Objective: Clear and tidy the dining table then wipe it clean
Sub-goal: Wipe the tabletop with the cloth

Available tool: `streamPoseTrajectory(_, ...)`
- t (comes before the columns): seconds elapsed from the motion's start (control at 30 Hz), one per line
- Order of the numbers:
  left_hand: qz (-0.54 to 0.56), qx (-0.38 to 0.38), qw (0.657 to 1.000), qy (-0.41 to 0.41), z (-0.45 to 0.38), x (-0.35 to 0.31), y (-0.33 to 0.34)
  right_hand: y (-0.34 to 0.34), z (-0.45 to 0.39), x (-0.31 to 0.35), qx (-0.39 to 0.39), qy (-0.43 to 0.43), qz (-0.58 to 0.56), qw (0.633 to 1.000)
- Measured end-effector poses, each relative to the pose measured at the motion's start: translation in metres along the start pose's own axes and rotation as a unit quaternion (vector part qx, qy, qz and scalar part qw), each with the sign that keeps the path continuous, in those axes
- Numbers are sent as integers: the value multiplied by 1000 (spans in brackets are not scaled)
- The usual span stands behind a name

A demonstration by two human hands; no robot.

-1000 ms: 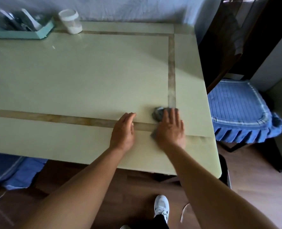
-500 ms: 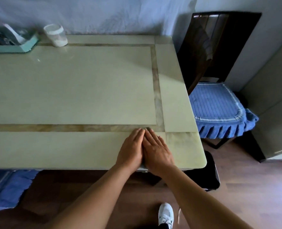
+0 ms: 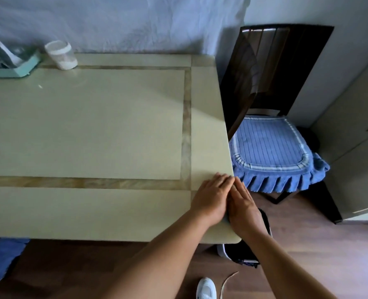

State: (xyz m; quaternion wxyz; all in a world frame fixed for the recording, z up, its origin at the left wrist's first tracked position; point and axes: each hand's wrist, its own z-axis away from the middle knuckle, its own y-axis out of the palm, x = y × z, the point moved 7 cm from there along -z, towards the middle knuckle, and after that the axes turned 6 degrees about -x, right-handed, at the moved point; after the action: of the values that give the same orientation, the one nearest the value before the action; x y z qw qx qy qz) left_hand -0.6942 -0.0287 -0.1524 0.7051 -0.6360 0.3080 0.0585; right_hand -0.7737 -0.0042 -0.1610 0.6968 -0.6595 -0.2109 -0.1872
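Both hands, left hand [image 3: 211, 200] and right hand [image 3: 244, 209], lie flat-fingered at table [image 3: 92, 126] corner.

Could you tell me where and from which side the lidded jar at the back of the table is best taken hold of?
Take the jar round its clear body below the white lid, from the right: it stands nearly upright, and the green tray sits close on its left.

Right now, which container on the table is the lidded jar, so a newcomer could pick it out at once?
Start at the pale green dining table and follow it to its far left corner by the wall. Beside the teal tray there, stands the jar: clear, round, upright, white-lidded, with white contents, unlike the flat rectangular tray.
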Motion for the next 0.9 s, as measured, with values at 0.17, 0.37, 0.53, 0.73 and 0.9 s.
streamPoseTrajectory(0.17,63,-42,996,-46,-25,-23,-6,-21,-16,-25,-11,38,-63,997)
streamPoseTrajectory(0.37,197,-100,940,-259,-47,-26,-25,-56,-41,-32,-113,110,-183,970)
streamPoseTrajectory(0.53,347,-62,888,-295,-63,-45,-41,-71,-61,-6,-94,46,-166,981)
streamPoseTrajectory(0.73,348,-105,869,-338,-83,-33,-59,-90,-77,-3,-141,75,-236,959)
streamPoseTrajectory(0.9,370,-128,858,-333,-103,-14,-76,-88,-101,-12,-147,192,-215,946)
